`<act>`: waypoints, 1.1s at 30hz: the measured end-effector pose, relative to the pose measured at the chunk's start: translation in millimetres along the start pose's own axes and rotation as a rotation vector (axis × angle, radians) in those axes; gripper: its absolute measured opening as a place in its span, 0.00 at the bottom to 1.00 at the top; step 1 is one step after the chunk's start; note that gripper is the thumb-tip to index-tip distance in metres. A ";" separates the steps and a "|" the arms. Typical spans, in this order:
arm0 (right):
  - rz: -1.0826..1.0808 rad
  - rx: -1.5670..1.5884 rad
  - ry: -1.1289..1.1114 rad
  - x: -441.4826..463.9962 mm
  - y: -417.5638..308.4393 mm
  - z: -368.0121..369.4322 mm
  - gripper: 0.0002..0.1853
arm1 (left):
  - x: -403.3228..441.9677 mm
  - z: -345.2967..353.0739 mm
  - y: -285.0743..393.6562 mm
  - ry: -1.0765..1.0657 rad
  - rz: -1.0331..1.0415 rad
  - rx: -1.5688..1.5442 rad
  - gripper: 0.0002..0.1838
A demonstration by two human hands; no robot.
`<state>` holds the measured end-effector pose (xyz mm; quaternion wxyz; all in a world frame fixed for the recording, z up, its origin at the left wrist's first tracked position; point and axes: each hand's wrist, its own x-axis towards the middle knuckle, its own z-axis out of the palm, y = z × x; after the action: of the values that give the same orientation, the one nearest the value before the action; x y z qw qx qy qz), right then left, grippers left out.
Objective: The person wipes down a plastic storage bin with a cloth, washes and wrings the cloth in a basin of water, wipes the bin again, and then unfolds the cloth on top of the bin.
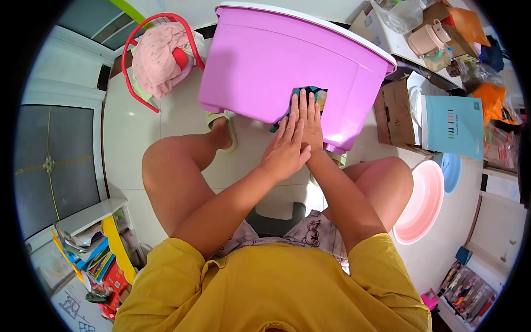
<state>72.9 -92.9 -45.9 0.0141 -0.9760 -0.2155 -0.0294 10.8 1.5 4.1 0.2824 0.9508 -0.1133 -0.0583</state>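
One head-worn camera looked forward and steeply down from the wearer's (271, 282) side of the purple tub (293, 62), near it and above it; its wide, round-edged view reached the floor (130, 135) to the tub's left and right.

Left: red tubular-framed chair (128, 71), pink spotted cloth (159, 58) heaped on it. Lower left: yellow-edged rack (118, 249) stuffed with books (99, 260). Right: beige lidded jug (428, 40) on white tabletop (396, 40); brown cardboard box (394, 114) beside light-blue printed carton (454, 126). Pink round plastic basin (421, 207), blue plastic basin (452, 174) partly behind it.
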 end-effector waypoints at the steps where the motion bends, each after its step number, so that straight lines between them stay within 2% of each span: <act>1: -0.008 -0.007 0.003 0.8 -1.0 -0.8 0.40 | -0.1 -0.4 -1.0 -0.005 -0.004 -0.003 0.38; 4: 0.004 0.084 -0.053 3.2 -4.3 -2.3 0.39 | 0.3 -2.0 -5.0 -0.006 -0.010 0.005 0.38; 20: -0.040 0.040 -0.078 19.2 -24.9 -3.7 0.39 | -4.1 -13.2 -20.6 -0.007 -0.075 -0.041 0.38; 33: -0.090 0.057 0.070 28.2 -36.7 8.6 0.39 | -7.7 -20.1 -32.9 0.021 -0.091 -0.065 0.39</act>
<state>83.5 -47.5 -52.1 0.0479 -0.9629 -0.2592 -0.0578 12.9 40.7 3.1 0.3116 0.9458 -0.0652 -0.0646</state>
